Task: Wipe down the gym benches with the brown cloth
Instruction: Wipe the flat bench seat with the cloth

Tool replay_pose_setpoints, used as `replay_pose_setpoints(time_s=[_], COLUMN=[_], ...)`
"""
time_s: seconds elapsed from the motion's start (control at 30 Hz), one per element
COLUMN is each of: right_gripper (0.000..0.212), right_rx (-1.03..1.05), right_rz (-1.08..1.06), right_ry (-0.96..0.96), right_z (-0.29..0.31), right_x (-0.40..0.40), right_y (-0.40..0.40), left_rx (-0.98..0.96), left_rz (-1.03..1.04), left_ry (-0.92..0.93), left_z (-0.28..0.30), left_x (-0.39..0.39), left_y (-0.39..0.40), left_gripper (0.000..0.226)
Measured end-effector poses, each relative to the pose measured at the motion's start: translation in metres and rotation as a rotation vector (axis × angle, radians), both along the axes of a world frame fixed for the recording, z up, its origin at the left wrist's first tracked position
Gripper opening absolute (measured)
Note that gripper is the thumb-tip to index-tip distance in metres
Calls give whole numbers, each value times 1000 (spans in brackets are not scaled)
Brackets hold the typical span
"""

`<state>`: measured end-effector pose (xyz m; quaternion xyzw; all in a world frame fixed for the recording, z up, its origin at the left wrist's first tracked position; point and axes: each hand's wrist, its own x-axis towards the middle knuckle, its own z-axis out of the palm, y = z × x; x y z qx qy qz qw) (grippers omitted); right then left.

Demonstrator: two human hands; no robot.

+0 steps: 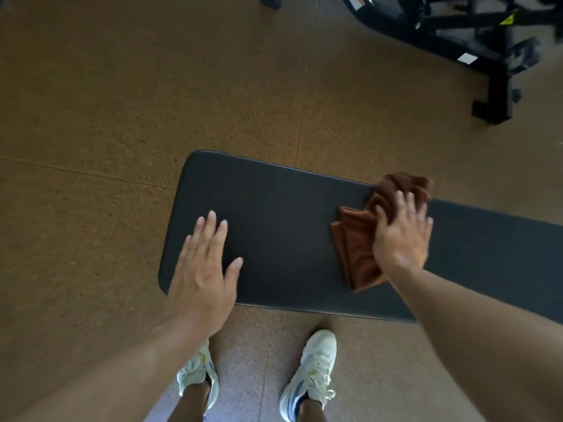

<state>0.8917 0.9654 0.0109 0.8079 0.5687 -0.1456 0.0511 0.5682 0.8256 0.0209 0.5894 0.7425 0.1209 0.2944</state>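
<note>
Brown cloth (359, 239) crumpled on padded black bench (274, 239); right hand (402, 236) grip clutches it, left hand (204, 269) flat, fingers straight.

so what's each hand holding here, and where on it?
Right hand grips the brown cloth by its bunched far half, on the bench pad. Left hand holds nothing, fingers straight, over the pad's end.
</note>
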Motion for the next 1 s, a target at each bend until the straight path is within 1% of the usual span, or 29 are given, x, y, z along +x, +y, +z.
replay_pose_setpoints(time_s=[0.07,0.13,0.2,0.3,0.33,0.4,0.53,0.63,0.67,0.7,0.73,0.77,0.8,0.83,0.87,0.9,0.97,1.0], right_gripper=[66,65,62,60,60,60,57,54,51,48,45,44,41,38,37,40,48,51], right_rx=[-29,-33,7,53,61,79,12,18,-14,-107,-250,-398,-510,-570,-581,-555,-457,-407], right_rz=[-228,-397,-478,-510,-469,-281,224,675,830,967,1056,1075,1016,890,765,695,700,731], right_ry=[-13,13,60,146,169,222,417,428,412,399,394,408,470,568,664,740,782,763], right_z=[9,11,8,8,9,11,9,-2,-4,-3,3,12,23,42,65,92,153,185], right_x=[56,79,65,-3,-31,-88,-206,-277,-293,-306,-316,-324,-327,-328,-327,-323,-314,-311], right_y=[-34,-71,-95,-108,-112,-128,-165,-172,-168,-162,-155,-150,-147,-146,-146,-150,-163,-170], left_rx=[-16,-21,-48,-84,-95,-151,-268,-409,-463,-508,-536,-530,-515,-499,-491,-487,-494,-474], left_rz=[29,53,106,261,321,447,642,719,768,815,877,961,1055,1139,1189,1191,1121,1095], left_ry=[-30,-38,-34,-62,-82,-130,-236,-258,-269,-305,-365,-446,-538,-644,-750,-846,-1048,-1154], left_z=[3,5,7,10,11,11,11,15,13,13,17,24,37,55,76,100,155,180], left_x=[16,26,26,10,2,-19,-60,-85,-92,-99,-105,-111,-116,-119,-122,-123,-127,-130], left_y=[-1,-5,-13,-28,-34,-48,-76,-90,-96,-100,-102,-104,-105,-103,-100,-97,-89,-86], left_gripper=[67,66,65,64,64,62,57,49,49,51,57,65,70,68,64,60,59,64])
